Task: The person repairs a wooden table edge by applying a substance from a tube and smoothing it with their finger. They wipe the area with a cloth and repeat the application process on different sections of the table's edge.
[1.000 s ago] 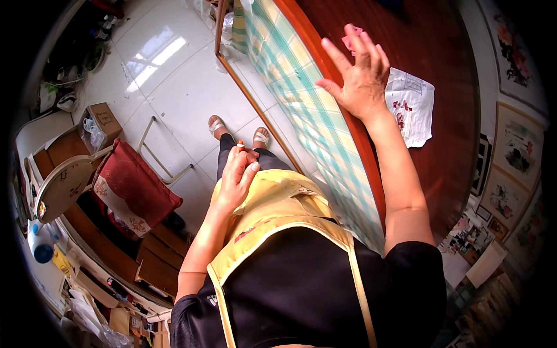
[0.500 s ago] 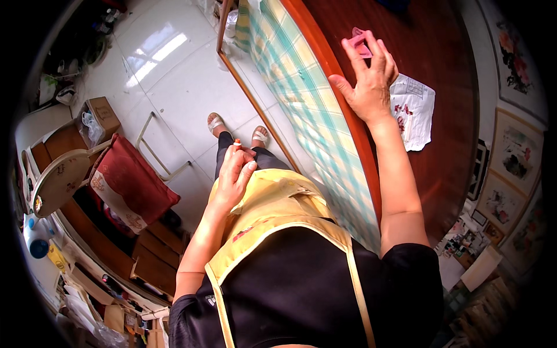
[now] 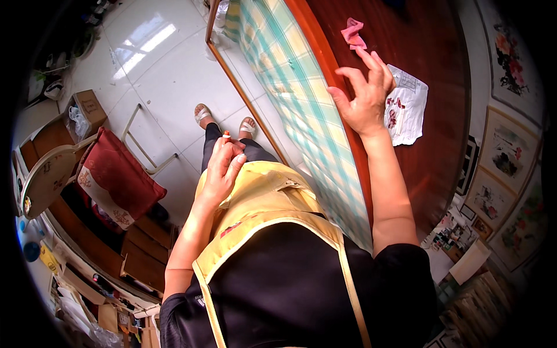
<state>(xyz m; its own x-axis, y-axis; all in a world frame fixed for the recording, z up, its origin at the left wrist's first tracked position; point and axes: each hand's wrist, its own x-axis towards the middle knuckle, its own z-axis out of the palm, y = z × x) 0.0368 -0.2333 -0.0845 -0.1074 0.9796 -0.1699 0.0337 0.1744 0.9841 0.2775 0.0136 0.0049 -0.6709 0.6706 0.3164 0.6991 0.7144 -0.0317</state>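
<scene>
My right hand (image 3: 366, 93) is over the dark red-brown table (image 3: 429, 58), its fingers spread and holding nothing. Just beyond its fingertips lies a small crumpled pink piece (image 3: 353, 33), cloth or paper; one fingertip is close to its lower end, and I cannot tell if they touch. Beside that hand is a white sheet of paper (image 3: 409, 113) with dark red bits on it, partly behind the wrist. In front of my yellow apron (image 3: 261, 185), my left hand (image 3: 222, 165) is closed around a small object with an orange-red and white tip (image 3: 226, 136); the rest is hidden in the fingers.
A blue-yellow checked cloth (image 3: 290, 87) hangs along the table's near side. On the left stands a chair with a red cushion (image 3: 119, 174), and a cardboard box (image 3: 90, 113) is behind it. Framed paintings (image 3: 499, 156) are at the far right.
My right hand has let go of the pink piece and drawn back toward me; the piece now lies on the table. My left hand keeps its grip. The whole view has shifted slightly.
</scene>
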